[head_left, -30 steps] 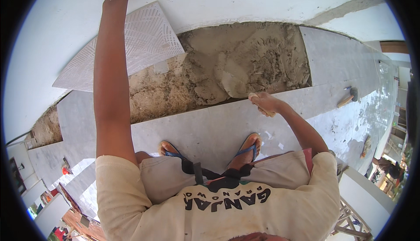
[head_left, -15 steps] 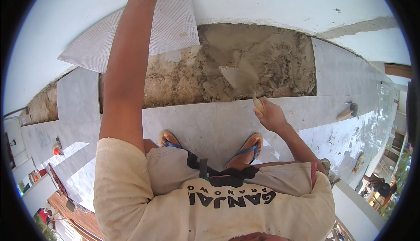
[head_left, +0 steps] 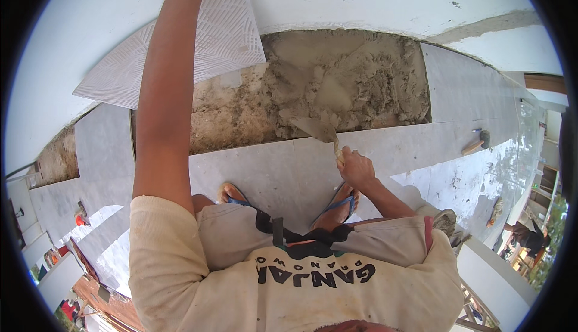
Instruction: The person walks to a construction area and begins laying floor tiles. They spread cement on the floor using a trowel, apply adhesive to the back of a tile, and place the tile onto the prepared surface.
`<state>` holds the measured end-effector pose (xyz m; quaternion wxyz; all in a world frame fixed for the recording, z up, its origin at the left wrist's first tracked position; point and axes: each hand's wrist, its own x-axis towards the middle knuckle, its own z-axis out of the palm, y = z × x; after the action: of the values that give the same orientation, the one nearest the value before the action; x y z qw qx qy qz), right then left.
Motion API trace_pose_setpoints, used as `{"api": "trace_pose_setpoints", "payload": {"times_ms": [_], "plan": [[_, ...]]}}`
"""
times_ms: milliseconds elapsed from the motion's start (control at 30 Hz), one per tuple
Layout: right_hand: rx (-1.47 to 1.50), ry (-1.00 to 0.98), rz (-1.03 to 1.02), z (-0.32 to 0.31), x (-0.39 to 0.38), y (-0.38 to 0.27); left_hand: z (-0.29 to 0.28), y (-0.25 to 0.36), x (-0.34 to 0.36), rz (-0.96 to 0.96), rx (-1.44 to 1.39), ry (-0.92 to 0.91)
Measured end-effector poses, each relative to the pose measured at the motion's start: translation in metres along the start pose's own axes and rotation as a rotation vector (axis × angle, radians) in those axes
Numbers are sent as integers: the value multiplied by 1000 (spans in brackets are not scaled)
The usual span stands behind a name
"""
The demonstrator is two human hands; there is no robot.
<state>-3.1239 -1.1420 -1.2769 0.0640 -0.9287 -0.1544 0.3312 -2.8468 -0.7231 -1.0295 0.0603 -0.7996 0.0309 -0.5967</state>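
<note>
My right hand (head_left: 356, 168) is closed round the handle of a pointed masonry trowel (head_left: 318, 128). The trowel's blade lies at the near edge of a bed of wet grey mortar (head_left: 346, 82), its tip toward the left. Mortar coats the blade. My left arm (head_left: 165, 79) stretches up past the upper edge of the picture, so the left hand is out of sight. Behind that arm a large tile (head_left: 226, 34) leans against the white wall, its ridged back toward me. Left of the mortar runs a strip of rough bare bedding (head_left: 232, 112), partly hidden by the arm.
Grey laid tiles (head_left: 259, 163) border the bed on the near side. A mallet (head_left: 477, 143) lies on the tiles to the right. On the left is a small red-and-metal tool (head_left: 81, 214). The white wall (head_left: 361, 1) rises along the far side.
My right hand has drawn the trowel to the left and nearer, from the middle of the mortar to its near edge. A smoothed patch shows where the blade was.
</note>
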Motion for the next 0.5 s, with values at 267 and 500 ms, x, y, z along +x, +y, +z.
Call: {"api": "trace_pose_setpoints", "payload": {"times_ms": [267,500], "plan": [[645,-63,-45,-19,-18,5,0,1,2,25,-55,51],[909,-207,16,2,9,-23,3,-1,0,-3,-31,12]]}}
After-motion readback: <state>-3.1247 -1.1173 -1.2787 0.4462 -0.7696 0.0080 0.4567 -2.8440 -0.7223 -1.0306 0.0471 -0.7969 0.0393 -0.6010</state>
